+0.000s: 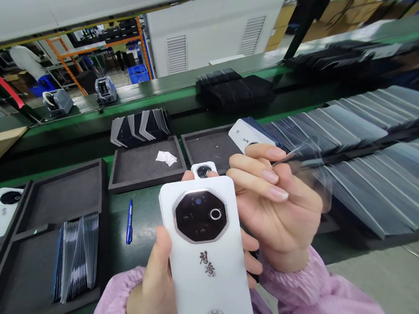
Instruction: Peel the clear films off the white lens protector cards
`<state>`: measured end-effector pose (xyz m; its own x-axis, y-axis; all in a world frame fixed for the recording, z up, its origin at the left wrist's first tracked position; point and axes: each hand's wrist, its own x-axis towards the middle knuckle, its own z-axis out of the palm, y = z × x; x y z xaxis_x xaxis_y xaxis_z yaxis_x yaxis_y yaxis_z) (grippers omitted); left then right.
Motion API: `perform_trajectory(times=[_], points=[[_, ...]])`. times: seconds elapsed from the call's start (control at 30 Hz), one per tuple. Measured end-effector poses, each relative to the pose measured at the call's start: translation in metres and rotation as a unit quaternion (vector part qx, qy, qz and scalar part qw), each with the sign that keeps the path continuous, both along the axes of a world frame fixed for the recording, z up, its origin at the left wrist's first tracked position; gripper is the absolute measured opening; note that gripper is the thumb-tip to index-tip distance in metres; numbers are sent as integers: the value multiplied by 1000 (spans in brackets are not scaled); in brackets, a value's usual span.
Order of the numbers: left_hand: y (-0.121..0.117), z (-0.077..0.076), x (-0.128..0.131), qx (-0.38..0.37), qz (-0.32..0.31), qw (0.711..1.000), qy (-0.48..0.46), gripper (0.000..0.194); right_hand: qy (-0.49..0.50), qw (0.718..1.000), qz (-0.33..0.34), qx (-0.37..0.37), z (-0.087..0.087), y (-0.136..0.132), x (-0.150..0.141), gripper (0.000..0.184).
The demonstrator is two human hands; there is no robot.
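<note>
My left hand (156, 282) is wrapped around a white phone (212, 278), its back turned up toward me. That back carries an octagonal black camera block, dark lettering below it and a round emblem lower down. Beyond the phone's top edge, between fingertips, a smaller-looking white piece (198, 168) with a similar camera block shows; what holds it is unclear. To the right of the phone, my right hand (278, 205) is raised with its fingers pinched on a clear plastic film (315, 168). The film bends away to the right, and its edges are hard to see.
Dark trays (106, 208) line the green bench, one bearing a crumpled white scrap (166, 157). A blue pen (129, 222) lies left of the phone. Rows of thin panels (396, 176) fill the right side. Tape dispensers (105, 90) stand behind; a person (28, 62) is further back.
</note>
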<state>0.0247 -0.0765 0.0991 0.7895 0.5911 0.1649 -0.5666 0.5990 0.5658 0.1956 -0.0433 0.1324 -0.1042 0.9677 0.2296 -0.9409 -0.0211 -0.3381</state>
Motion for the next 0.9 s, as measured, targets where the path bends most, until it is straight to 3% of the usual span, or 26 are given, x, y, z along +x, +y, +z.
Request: perform_trajectory(times=[0.27, 0.5, 0.9], points=[[2, 1, 3, 16, 12, 1000, -8, 72, 10, 1000, 4, 0, -2, 1, -1, 27], [-3, 3, 4, -16, 45, 999, 13, 74, 44, 999, 32, 9, -3, -1, 1, 26], [1, -2, 0, 22, 8, 999, 31, 77, 51, 998, 37, 15, -4, -1, 2, 26]])
